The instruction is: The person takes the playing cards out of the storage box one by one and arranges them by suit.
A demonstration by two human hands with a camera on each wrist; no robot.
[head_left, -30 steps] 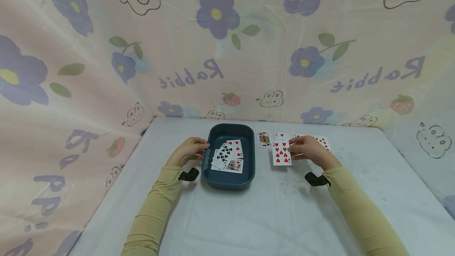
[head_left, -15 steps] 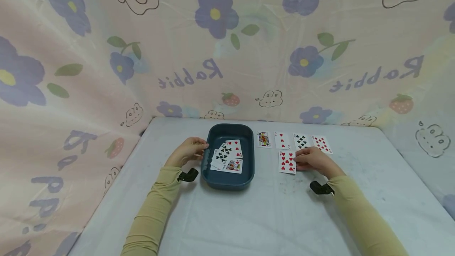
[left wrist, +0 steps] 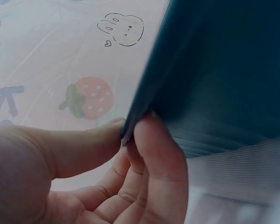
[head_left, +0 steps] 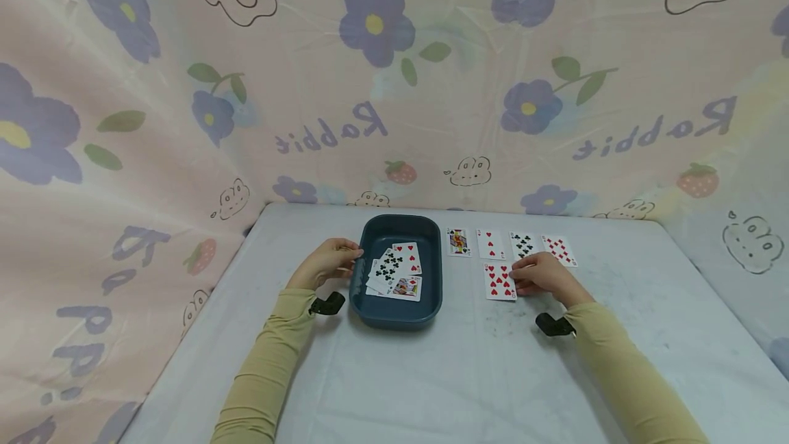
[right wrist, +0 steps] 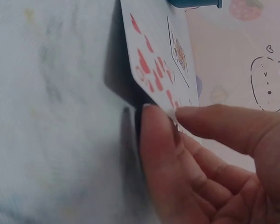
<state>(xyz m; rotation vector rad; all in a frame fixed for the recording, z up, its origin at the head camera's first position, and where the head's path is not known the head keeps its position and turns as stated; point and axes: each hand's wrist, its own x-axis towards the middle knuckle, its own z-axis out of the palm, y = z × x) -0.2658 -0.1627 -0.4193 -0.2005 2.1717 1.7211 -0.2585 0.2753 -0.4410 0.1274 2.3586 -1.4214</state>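
My left hand (head_left: 328,262) pinches the left rim of a dark blue tray (head_left: 401,324), thumb on one side and fingers on the other, as the left wrist view shows. Several playing cards (head_left: 403,288) lie face up and overlapping inside the tray. My right hand (head_left: 545,275) pinches the right edge of a playing card with red hearts (head_left: 499,282) between thumb and finger. In the right wrist view this card (right wrist: 151,63) is tilted, close over the table, with a shadow below it.
Behind the held card runs a row of face-up cards: a face card (head_left: 459,242), a hearts card (head_left: 490,244), a clubs card (head_left: 522,244) and a red diamonds card (head_left: 559,251). A white cloth covers the table (head_left: 431,389). A patterned curtain (head_left: 431,122) hangs at its back and left.
My right hand has brought the hearts card down and slightly right, from overlapping the back row to just in front of it. The left hand and tray stay in place.
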